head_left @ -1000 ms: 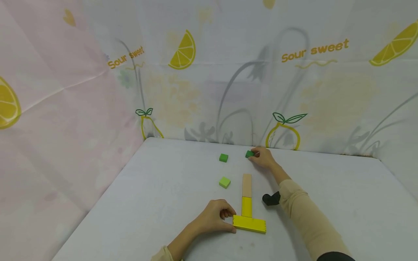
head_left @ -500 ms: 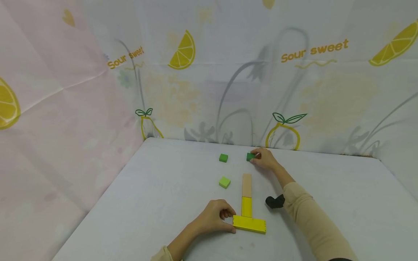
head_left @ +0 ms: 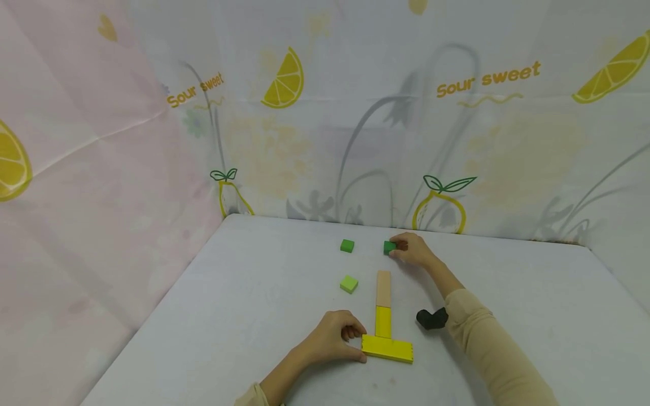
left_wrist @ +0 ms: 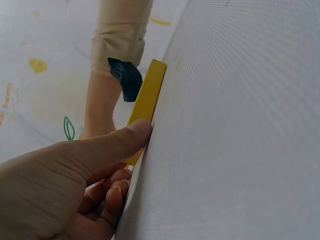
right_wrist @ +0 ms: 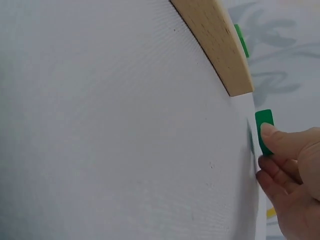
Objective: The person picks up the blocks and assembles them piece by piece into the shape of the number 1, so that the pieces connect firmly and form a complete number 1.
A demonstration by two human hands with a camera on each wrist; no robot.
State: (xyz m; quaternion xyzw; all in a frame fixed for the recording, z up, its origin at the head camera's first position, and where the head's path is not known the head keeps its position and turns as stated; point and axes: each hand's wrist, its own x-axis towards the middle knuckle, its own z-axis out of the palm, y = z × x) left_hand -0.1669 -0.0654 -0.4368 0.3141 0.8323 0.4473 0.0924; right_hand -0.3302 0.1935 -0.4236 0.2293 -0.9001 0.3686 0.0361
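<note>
My left hand pinches the left end of a long yellow block lying crosswise on the table; in the left wrist view the thumb presses on the block's side. A shorter yellow block meets it at the back, and a bare wood block continues that line away from me. Beyond the wood block's far end, my right hand holds a dark green block between thumb and fingers. The right wrist view shows this green block close past the wood block's end.
Left of the line lie a light green block and, farther back, a mid-green block. A black wrist camera sticks out from the right sleeve over the white table. A printed cloth wall stands along the back edge.
My right hand has drawn the dark green block slightly toward me, nearer the wood block. The right forearm has shifted a little right and nearer; the left hand stays put.
</note>
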